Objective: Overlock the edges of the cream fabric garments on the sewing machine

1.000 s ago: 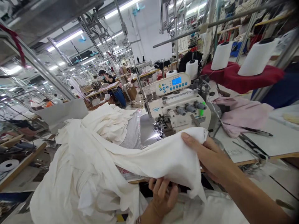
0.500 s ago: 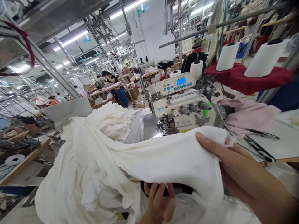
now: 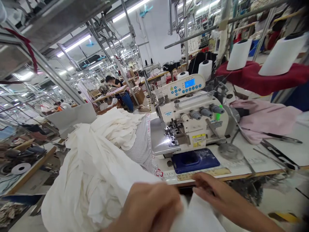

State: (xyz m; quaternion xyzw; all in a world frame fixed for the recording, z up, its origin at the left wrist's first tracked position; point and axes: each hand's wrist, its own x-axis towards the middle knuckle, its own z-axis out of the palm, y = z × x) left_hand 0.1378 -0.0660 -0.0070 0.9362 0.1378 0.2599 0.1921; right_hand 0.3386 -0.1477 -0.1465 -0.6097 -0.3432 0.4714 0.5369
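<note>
My left hand is at the bottom centre, blurred by motion, its fingers curled closed on a white cloth. The cloth runs down to it from a large heap on the left. To its right, my right hand pinches part of the white cloth hanging below the table edge; some fingertips are hidden. Beyond both hands stands a white overlock sewing machine with a lit blue display and a metal work plate. No cloth lies under its presser foot.
A dark blue tray and a ruler lie along the table's front. Black tweezers and pink cloth are on the right. White thread cones stand on red cloth. A person sits at another table.
The cloth stretched before the machine has been lowered, uncovering the tray and table edge. My left hand has risen from beneath it; my right hand has moved down and slightly left.
</note>
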